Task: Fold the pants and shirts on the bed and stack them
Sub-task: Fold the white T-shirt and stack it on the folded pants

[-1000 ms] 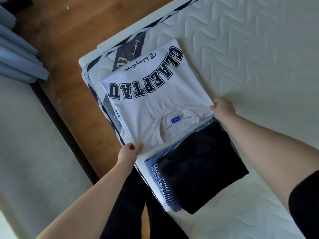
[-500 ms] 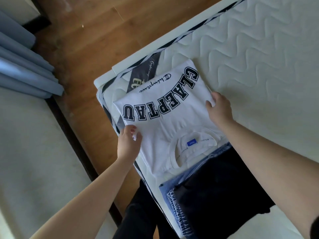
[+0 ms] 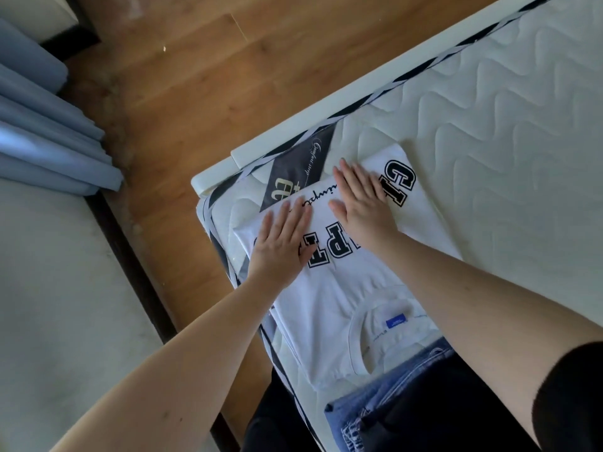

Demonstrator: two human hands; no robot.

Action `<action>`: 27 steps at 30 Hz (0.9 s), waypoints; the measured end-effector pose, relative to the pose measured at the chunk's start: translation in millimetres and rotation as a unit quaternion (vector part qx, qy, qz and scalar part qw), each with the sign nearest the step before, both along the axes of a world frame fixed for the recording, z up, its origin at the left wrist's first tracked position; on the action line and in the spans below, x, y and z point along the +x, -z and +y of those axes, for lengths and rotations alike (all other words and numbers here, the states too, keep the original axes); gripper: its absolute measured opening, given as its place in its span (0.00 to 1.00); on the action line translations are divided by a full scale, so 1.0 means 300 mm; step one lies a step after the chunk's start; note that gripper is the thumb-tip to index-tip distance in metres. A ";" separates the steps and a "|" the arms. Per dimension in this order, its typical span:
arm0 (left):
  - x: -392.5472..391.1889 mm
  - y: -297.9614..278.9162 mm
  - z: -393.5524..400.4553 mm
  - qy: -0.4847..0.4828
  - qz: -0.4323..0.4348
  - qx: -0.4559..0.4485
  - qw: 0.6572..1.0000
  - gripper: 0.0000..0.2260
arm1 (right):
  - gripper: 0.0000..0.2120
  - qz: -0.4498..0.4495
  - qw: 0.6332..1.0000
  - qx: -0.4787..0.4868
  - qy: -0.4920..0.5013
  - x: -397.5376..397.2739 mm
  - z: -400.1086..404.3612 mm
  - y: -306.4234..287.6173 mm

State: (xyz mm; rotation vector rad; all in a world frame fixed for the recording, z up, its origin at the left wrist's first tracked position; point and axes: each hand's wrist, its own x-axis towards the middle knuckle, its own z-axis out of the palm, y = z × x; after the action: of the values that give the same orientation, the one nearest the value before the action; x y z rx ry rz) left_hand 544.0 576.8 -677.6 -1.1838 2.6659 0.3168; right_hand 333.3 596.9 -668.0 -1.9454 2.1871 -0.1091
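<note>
A folded white T-shirt (image 3: pixel 346 288) with big black letters lies on top of another white shirt at the corner of the mattress (image 3: pixel 505 151). My left hand (image 3: pixel 280 243) lies flat on its left part, fingers straight. My right hand (image 3: pixel 362 197) presses flat on its far part beside the letters. Nearer to me, folded blue jeans (image 3: pixel 355 415) lie under a folded black garment (image 3: pixel 456 409), touching the shirt's collar end.
The white bed frame corner (image 3: pixel 215 181) borders wooden floor (image 3: pixel 212 76) to the left. Blue curtains (image 3: pixel 42 132) hang at far left above a pale rug (image 3: pixel 49 305). Bare quilted mattress stretches to the right.
Both hands let go of the shirt's side edges and moved onto its top, now lying flat near the far end. The camera view shifted closer to the bed corner.
</note>
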 end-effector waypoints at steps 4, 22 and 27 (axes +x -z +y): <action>0.047 0.042 -0.023 0.001 0.015 0.020 1.000 0.32 | 0.28 0.035 0.997 0.032 -0.057 -0.087 -0.001 0.038; 0.084 0.026 -0.050 -0.042 -0.065 0.068 0.995 0.39 | 0.31 -0.002 0.990 0.083 0.112 -0.348 0.061 0.038; 0.146 -0.016 -0.041 -0.043 -0.042 0.081 0.995 0.32 | 0.31 -0.012 0.982 0.130 0.133 -0.363 0.219 -0.021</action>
State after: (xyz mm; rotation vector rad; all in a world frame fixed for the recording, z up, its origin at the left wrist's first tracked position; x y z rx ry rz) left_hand 587.9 564.4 -672.8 -1.2352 2.4693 0.4778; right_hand 224.4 662.6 -661.7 -1.5021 2.3027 0.1074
